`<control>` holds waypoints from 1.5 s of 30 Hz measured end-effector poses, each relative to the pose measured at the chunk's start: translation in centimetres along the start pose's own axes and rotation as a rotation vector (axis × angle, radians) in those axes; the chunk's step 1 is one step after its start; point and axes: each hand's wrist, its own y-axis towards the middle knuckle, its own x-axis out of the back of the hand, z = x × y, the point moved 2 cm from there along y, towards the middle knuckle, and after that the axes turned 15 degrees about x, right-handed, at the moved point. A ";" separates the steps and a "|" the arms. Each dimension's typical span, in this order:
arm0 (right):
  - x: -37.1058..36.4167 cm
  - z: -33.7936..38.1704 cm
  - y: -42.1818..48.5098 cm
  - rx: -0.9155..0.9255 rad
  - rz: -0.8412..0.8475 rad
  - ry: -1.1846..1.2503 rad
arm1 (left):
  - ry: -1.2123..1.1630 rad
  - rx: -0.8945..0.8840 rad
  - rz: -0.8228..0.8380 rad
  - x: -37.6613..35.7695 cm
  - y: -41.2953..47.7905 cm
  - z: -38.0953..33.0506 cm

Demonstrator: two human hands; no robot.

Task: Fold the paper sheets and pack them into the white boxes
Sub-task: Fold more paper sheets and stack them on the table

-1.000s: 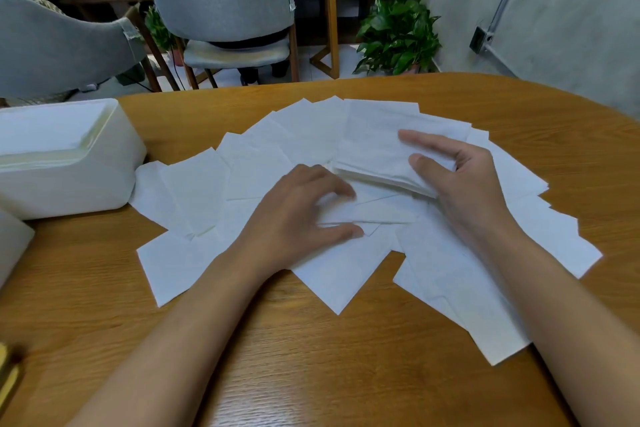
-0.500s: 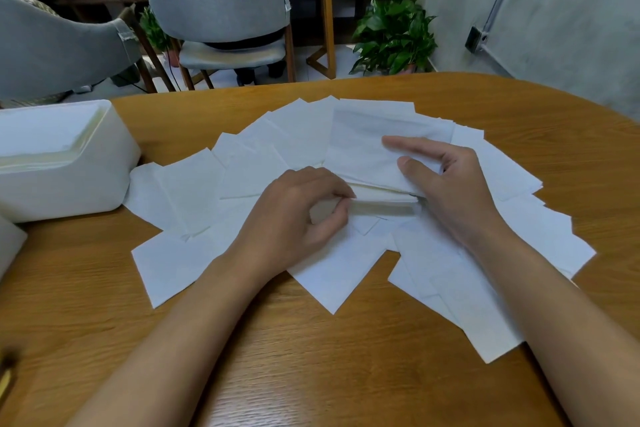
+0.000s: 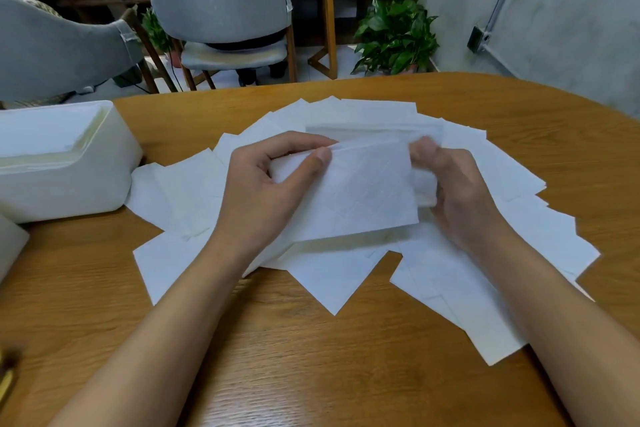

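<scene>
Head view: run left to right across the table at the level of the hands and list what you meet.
white box → left loose sheets → left-hand grip → held paper sheet → right-hand grip → right loose sheets → bare wooden table

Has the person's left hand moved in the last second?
Yes. Against the white box, which stayed put, the left hand has lifted off the spread sheets and shifted slightly away from the person, now pinching a raised sheet.
</scene>
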 end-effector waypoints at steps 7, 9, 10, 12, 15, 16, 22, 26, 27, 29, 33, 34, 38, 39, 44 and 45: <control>-1.1 1.4 -0.4 -0.032 0.031 -0.130 | 0.026 0.049 -0.046 -0.1 0.4 0.8; -1.3 1.5 -0.4 -0.045 0.017 -0.121 | 0.019 0.071 -0.029 -0.2 0.4 0.9; -1.4 1.5 -0.4 -0.047 0.015 -0.118 | 0.027 0.072 -0.019 -0.2 0.4 0.9; -1.7 1.6 -0.5 -0.045 0.023 -0.106 | 0.038 0.069 -0.015 -0.3 0.3 0.8; -2.2 1.7 -0.6 -0.034 0.089 -0.096 | 0.017 0.078 -0.030 -0.5 0.1 0.7; -2.5 1.8 -0.7 -0.018 0.118 -0.100 | 0.019 0.080 -0.034 -0.6 0.1 0.7; -2.2 1.6 -0.5 0.083 0.112 -0.164 | 0.097 0.009 -0.134 -1.0 0.0 1.1; -1.4 1.2 -0.1 0.073 0.010 0.047 | -0.057 0.220 -0.063 -1.3 0.0 1.1; -1.2 1.0 0.0 0.059 0.000 0.076 | -0.157 0.299 0.021 -1.3 0.2 1.2; -0.9 0.8 0.2 0.070 0.006 -0.020 | -0.255 0.373 0.150 -1.4 0.1 1.4; -0.7 0.9 0.3 0.071 0.056 -0.086 | -0.168 0.264 0.133 -1.5 -0.2 1.3; -0.7 1.1 0.3 0.061 0.079 -0.058 | -0.166 0.246 0.119 -1.5 -0.1 1.3; -0.6 1.3 0.2 0.004 0.149 -0.142 | -0.085 0.175 0.117 -1.6 0.0 1.8; -0.4 1.0 0.1 -0.011 0.124 -0.181 | -0.036 0.148 0.107 -1.7 0.0 1.9; 0.8 0.0 0.4 -0.045 -0.160 -0.269 | 0.422 -0.196 0.002 -1.9 0.0 2.6; 0.9 -0.1 0.5 -0.047 -0.205 -0.288 | 0.492 -0.224 0.059 -2.0 -0.1 2.9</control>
